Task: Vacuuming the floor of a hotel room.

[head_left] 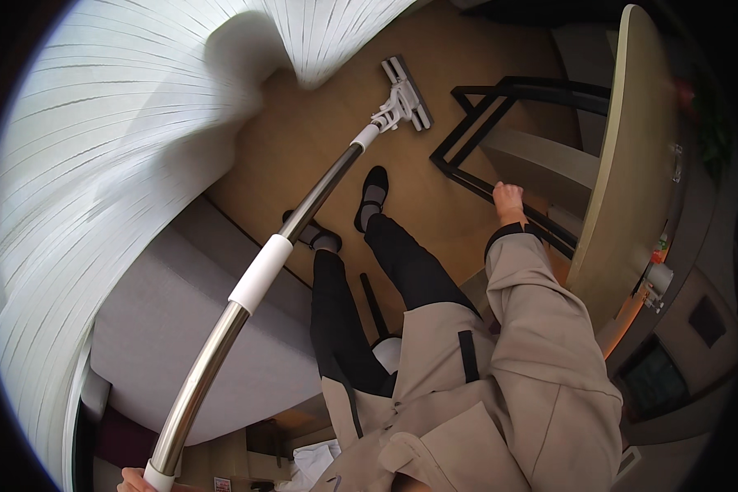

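Note:
A sponge mop with a long steel pole (201,373) and white sleeves slants from the lower left up to the middle of the floor. My left hand (133,480), partly cut off by the lower edge, is closed round the white top end of the pole. At the far end the white and grey mop head (405,94) rests on the brown floor. On the right, my right hand (508,202) has its fingers curled in front of a black metal frame (467,170). Whether it grips the bar is hidden.
White sheer curtain (123,156) hangs along the left. Below it stands a grey upholstered seat (209,336). A wooden tabletop (619,156) stretches along the right, above the black frame. My feet, in dark shoes (373,197), stand on the brown floor (320,119) between them.

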`<state>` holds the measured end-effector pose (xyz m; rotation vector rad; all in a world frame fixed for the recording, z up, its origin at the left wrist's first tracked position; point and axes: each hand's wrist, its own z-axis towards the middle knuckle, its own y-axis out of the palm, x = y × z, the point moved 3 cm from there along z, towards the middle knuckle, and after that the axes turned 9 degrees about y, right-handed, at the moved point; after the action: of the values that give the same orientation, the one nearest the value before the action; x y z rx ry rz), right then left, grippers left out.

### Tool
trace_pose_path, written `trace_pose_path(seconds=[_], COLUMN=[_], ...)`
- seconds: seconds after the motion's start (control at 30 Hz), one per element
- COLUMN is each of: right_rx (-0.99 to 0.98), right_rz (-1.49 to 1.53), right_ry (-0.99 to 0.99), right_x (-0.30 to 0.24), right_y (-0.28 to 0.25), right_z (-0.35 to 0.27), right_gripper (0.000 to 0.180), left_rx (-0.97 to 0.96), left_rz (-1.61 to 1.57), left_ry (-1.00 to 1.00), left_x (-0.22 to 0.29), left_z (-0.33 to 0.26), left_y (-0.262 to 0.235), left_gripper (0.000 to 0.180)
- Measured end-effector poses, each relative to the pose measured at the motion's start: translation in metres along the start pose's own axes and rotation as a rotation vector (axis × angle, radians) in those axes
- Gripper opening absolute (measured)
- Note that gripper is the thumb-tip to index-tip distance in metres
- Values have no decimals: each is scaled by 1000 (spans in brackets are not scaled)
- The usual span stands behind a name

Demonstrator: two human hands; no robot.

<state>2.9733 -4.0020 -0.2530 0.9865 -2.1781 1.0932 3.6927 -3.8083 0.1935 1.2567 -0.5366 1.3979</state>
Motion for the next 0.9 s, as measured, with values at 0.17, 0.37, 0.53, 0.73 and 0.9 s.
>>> trace_pose_path(seconds=[0.17,0.37,0.53,0.73,0.9], right_rx=[-23,4,1,-60,-203], right_rz=[-37,-52,-4,43,105], right_ry=[36,43,35,57,88], right_x=[2,9,19,31,25], right_y=[50,49,54,62,32], right_z=[-11,-19,-26,-25,-4], right_gripper=[9,8,5,8,17], left_rx=[51,155,166,248,300], left_rz=[31,81,85,90,93], left_ry=[10,33,9,36,38], left_x=[-8,2,-1,-13,-15], left_z=[-2,-9,-15,-22,-16], left_y=[3,18,16,6,11], left_gripper=[21,21,23,23,24])
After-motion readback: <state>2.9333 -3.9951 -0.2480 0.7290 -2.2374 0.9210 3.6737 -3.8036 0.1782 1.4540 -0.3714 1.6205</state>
